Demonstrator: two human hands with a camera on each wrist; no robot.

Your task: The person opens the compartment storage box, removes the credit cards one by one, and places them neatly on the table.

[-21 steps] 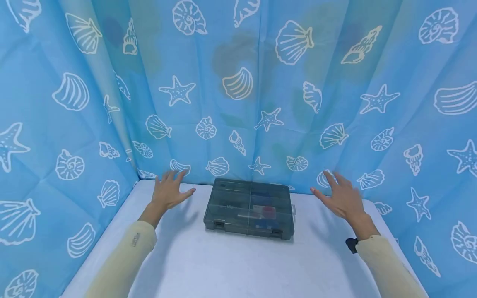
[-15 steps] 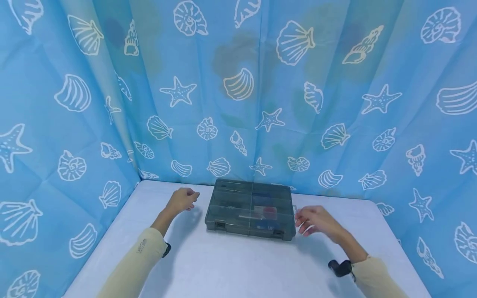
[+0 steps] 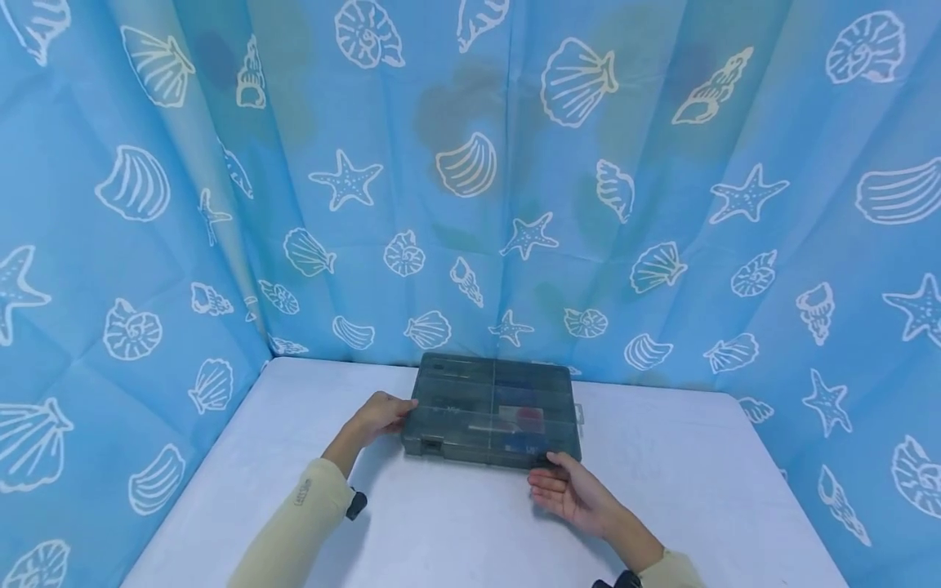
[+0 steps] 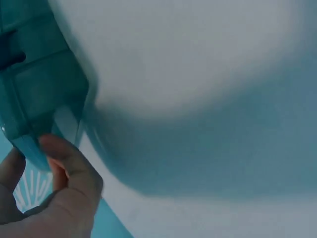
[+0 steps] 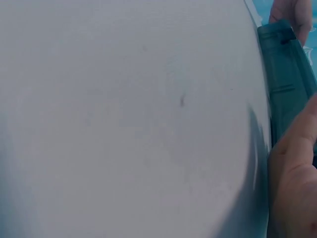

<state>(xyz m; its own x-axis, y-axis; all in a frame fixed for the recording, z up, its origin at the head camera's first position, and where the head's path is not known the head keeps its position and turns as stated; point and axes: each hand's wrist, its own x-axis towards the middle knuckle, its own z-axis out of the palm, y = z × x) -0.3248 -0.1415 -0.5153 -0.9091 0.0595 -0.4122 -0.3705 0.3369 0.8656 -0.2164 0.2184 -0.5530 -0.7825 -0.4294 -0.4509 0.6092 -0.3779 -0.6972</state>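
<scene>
A dark, see-through organizer box lies on the white table with its lid down and two latches along its front. Its left side is in the grip of my left hand, thumb over the upper edge. The left wrist view shows that hand's thumb and finger pinching a corner of the box. At the front right latch, my right hand has its thumb tip on the box and its relaxed fingers below the front edge. In the right wrist view, the right hand lies along the box front.
The white tabletop reaches around the box. A blue curtain with white shell and starfish prints hangs behind and at both sides. Inside the box, a red and white item shows through the lid. A clear tab sticks out on the right.
Both hands have come in from the sides, fingers spread at first. The left now grips the box's left side; the right has reached the front right latch. The box stays put.
</scene>
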